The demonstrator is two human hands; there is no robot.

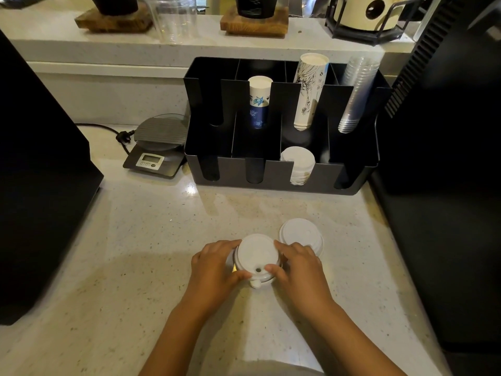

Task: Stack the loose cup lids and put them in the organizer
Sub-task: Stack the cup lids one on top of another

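A short stack of white cup lids (pixel 256 253) stands on the counter near me, with a small sip hole facing me. My left hand (pixel 214 267) grips its left side and my right hand (pixel 296 267) grips its right side. Another white lid pile (pixel 299 233) lies just behind my right hand, partly hidden by it. The black organizer (pixel 235 169) stands further back. One front compartment holds a row of white lids (pixel 298 161).
The organizer's back slots hold a blue-and-white paper cup stack (pixel 259 101), a taller printed cup stack (pixel 310 90) and clear plastic cups (pixel 355 93). A digital scale (pixel 158 147) sits left of it. Black machines (pixel 40 172) flank the counter on both sides.
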